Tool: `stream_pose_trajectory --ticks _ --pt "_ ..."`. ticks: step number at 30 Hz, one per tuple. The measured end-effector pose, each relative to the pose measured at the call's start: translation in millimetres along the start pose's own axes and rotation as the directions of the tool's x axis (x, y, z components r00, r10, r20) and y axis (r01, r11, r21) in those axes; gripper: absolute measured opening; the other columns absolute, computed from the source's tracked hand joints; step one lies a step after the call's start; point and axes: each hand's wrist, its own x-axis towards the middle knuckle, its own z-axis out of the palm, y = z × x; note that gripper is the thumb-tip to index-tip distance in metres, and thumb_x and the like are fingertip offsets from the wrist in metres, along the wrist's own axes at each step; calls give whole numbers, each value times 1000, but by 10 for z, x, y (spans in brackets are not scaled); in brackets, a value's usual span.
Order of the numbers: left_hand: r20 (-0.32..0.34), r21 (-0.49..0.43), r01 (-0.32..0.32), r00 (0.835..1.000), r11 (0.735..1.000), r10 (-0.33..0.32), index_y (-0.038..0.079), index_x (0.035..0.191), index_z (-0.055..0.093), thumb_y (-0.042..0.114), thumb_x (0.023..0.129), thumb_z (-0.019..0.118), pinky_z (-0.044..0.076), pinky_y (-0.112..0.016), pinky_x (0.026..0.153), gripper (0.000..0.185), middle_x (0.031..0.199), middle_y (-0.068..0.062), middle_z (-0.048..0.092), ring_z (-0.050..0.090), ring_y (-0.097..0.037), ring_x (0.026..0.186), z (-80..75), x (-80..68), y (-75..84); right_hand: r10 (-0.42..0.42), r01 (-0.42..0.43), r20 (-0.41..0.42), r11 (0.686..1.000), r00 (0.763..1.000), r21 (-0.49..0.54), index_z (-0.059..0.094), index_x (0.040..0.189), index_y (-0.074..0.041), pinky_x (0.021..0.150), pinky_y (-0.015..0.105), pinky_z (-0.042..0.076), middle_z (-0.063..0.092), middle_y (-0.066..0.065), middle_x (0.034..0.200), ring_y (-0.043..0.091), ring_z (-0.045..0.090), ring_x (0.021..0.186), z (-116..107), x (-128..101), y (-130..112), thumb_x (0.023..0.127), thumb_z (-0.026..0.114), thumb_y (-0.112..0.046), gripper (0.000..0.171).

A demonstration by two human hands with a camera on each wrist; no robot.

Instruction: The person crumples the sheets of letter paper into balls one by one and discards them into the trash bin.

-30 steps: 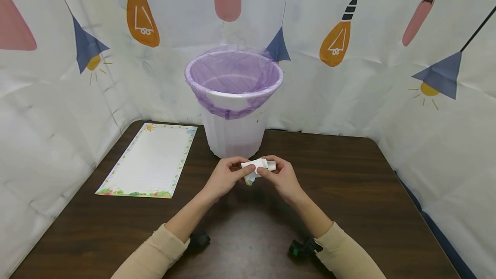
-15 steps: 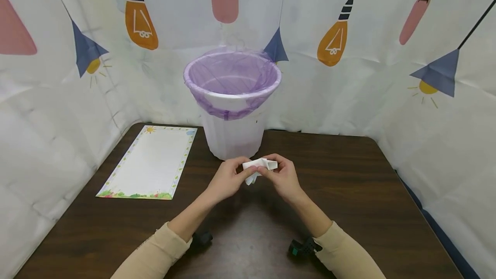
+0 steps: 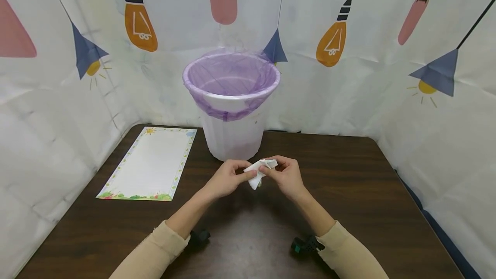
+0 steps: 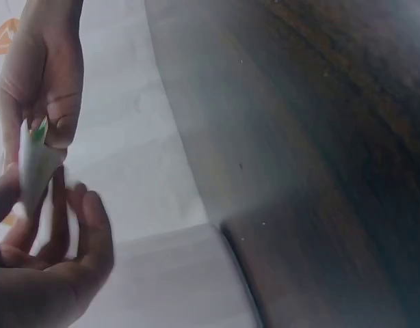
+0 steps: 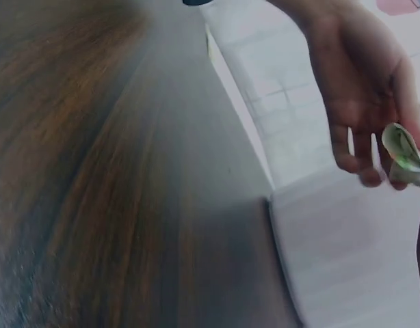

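Both hands meet over the middle of the dark wooden table (image 3: 356,193), just in front of a white bin (image 3: 232,134) lined with a purple bag (image 3: 231,76). My left hand (image 3: 227,178) and right hand (image 3: 287,176) pinch a small folded white paper (image 3: 258,173) between them, with one corner hanging down. In the left wrist view the paper (image 4: 33,167) stands between the left hand's fingers (image 4: 56,263) below and the right hand (image 4: 49,75) above. In the right wrist view the left hand (image 5: 357,89) holds the paper (image 5: 401,149), which shows a green edge.
A long sheet of paper with a coloured border (image 3: 149,162) lies flat on the table's left side. White cloth walls printed with lamps (image 3: 387,89) close in the table on three sides. Black wrist cameras (image 3: 304,244) sit under both sleeves.
The folded paper has turned between the fingers, from lying level to hanging with a corner down. Both hands stayed in about the same place.
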Motion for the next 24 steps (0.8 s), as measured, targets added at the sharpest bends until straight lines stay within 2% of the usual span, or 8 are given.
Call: stream_pose_trajectory --ticks 2,5,12,17,20,24 --pt "39 25 -4 999 1000 3 8 104 78 18 99 71 48 -28 76 13 98 1 70 58 -15 87 -18 -15 3 -16 16 -4 999 1000 -48 73 101 10 63 27 57 74 7 90 14 65 72 -21 6 -16 87 80 5 16" --pt "53 51 -16 999 999 14 9 110 78 18 98 72 49 -31 85 15 106 3 71 60 -15 98 -34 -28 21 -24 24 0 997 1000 -70 73 99 8 62 26 56 73 8 88 15 65 70 -42 27 -44 86 81 5 16" --pt "35 -12 -69 997 998 69 9 116 75 14 97 74 54 -34 83 19 100 3 73 66 -17 93 -20 -12 10 -4 9 90 999 996 -53 71 96 7 61 31 57 69 4 92 17 64 71 -58 43 -51 87 78 8 11" --pt "-24 -48 -105 994 993 104 10 116 73 9 96 75 54 -33 75 21 90 2 73 68 -19 84 4 -20 25 0 6 126 999 992 -41 70 103 4 63 33 58 68 7 96 18 65 74 -44 38 -32 89 77 5 16" --pt "-85 -66 -105 991 992 99 8 116 72 5 95 75 55 -30 71 22 88 -1 72 68 -20 80 30 -36 36 14 -7 162 999 987 -44 68 110 2 64 29 56 67 10 98 19 63 76 -27 20 -17 91 75 3 20" --pt "-175 -83 -90 982 992 74 4 116 69 0 93 75 53 -26 67 24 86 -9 71 66 -22 76 51 -60 79 53 -37 192 995 980 -88 68 111 2 68 36 58 68 11 98 21 64 78 -10 -9 -10 95 72 -2 16"
